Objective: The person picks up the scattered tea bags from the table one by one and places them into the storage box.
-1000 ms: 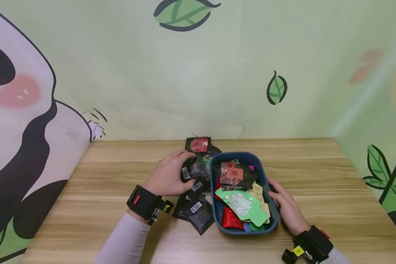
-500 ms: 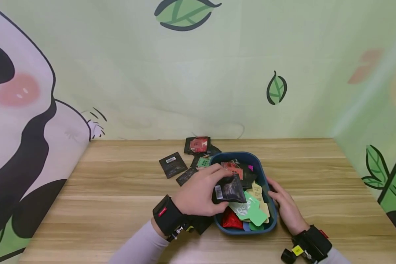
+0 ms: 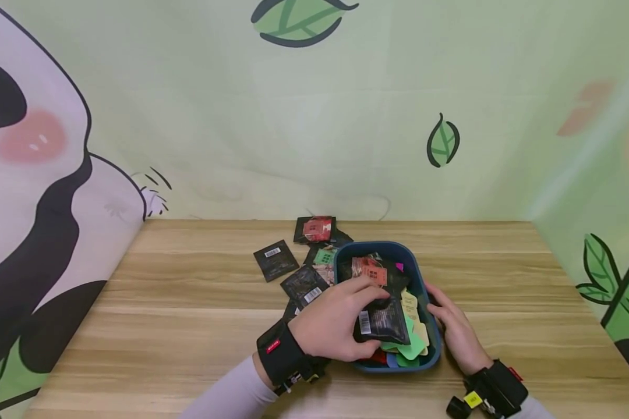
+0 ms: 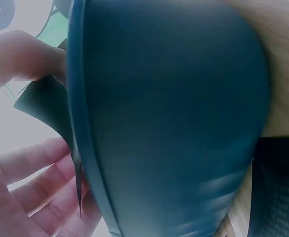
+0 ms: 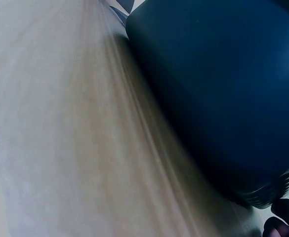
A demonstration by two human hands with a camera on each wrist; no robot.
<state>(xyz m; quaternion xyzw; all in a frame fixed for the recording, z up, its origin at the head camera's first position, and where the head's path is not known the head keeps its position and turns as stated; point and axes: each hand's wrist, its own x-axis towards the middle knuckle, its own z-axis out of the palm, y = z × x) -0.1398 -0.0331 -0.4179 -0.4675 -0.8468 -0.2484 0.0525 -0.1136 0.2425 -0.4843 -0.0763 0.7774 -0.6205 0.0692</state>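
In the head view my left hand [image 3: 335, 320] is over the blue plastic box [image 3: 434, 349]. It pinches a black sachet [image 3: 385, 323] with a white barcode label between thumb and fingers. The left wrist view has the sachet's dark edge [image 4: 48, 106] between the fingers, right at the box rim. Under it in the box lie a black-and-red sachet [image 3: 372, 272], green packets [image 3: 413, 346], cream paper pieces [image 3: 410, 304] and a bit of red packet, partly hidden. My right hand [image 3: 461, 337] rests against the box's right wall with fingers extended.
Left of the box, several black sachets lie on the wooden table [image 3: 188, 326]. One barcoded sachet [image 3: 275, 260] is apart from the others. A red-labelled sachet [image 3: 315, 230] lies at the back, near the green printed backdrop [image 3: 230, 116].
My left hand has gone from the sachets on the table rightward to over the box, bringing a black sachet along. My right hand stays at the box's right side.
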